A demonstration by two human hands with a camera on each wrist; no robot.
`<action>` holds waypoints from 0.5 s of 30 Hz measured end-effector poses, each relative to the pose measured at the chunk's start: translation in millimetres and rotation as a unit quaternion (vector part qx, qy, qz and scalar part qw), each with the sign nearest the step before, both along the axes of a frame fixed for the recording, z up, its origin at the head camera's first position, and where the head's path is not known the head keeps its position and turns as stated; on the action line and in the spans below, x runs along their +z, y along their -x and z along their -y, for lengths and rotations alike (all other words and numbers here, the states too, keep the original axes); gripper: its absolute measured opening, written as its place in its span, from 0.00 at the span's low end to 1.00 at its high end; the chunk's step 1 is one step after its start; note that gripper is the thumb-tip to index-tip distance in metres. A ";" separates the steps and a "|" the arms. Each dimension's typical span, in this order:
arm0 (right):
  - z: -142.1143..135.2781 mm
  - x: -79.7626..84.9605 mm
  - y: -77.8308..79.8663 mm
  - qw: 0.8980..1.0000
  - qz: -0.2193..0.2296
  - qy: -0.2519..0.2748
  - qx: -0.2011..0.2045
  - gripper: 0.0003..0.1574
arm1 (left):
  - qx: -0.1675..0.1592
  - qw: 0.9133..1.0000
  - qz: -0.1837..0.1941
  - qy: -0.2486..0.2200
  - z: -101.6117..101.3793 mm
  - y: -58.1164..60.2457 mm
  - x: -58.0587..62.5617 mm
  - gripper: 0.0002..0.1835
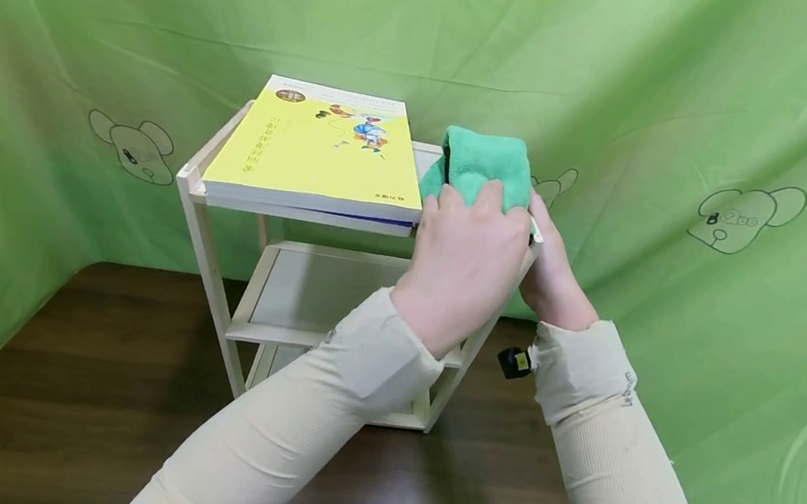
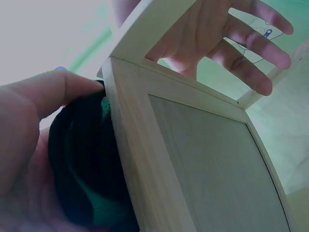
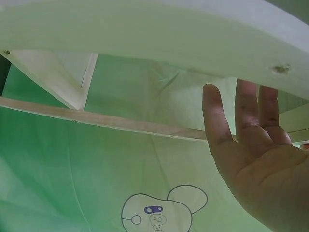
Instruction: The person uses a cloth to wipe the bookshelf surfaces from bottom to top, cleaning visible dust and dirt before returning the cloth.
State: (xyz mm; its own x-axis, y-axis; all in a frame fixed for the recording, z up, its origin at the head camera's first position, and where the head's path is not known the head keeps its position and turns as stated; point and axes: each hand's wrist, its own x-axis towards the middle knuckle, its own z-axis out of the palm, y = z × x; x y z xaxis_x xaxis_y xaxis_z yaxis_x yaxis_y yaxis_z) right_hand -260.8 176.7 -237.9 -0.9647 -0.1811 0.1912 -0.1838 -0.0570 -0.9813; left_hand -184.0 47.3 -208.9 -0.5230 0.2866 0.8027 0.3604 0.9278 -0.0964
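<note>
A green cloth (image 1: 490,162) lies bunched and folded on the right end of a pale wooden shelf rack (image 1: 294,339). My left hand (image 1: 466,264) grips it from above with bent fingers. In the left wrist view, the thumb lies along the dark underside of the folded cloth (image 2: 87,159), close by the top tier's front edge. My right hand (image 1: 555,275) is at the rack's right side, partly hidden behind it in the head view. Its fingers (image 3: 219,116) are spread and fairly straight beside the side rail (image 3: 145,34), holding nothing.
Left of the cloth, a thick yellow book (image 1: 333,151) lies on the top tier, over another with a blue edge (image 1: 370,218). Lower tiers stand below, above a dark wooden floor (image 1: 97,408). Green curtains (image 1: 621,77) with mouse-like drawings hang behind and at both sides.
</note>
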 end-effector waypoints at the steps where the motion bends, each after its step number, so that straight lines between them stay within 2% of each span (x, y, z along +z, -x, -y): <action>1: 0.2 0.1 -0.1 1.000 -0.003 0.004 0.006 0.20 | 0.003 1.000 0.018 -0.001 -0.3 0.0 0.8 0.09; 7: 1.7 1.9 -1.9 1.000 -0.001 0.016 0.015 0.20 | 0.007 0.990 0.139 -0.006 -4.0 0.8 7.6 0.13; 12: 2.6 1.1 -0.3 1.000 0.002 0.018 0.003 0.17 | 0.024 0.972 0.232 -0.008 -9.1 3.6 18.6 0.13; 15: 2.0 -0.9 2.2 1.000 -0.007 0.021 0.004 0.16 | 0.036 0.963 0.267 -0.006 -11.0 5.8 23.9 0.14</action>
State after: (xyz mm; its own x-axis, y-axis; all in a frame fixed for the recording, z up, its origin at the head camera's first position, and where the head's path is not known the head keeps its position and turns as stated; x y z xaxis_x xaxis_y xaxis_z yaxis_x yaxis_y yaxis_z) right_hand -263.0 174.8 -238.7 -0.9603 -0.1806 0.2128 -0.1973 -0.0997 -0.9753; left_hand -189.9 58.3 -185.0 -0.8807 0.2264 0.4160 0.2897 0.9524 0.0950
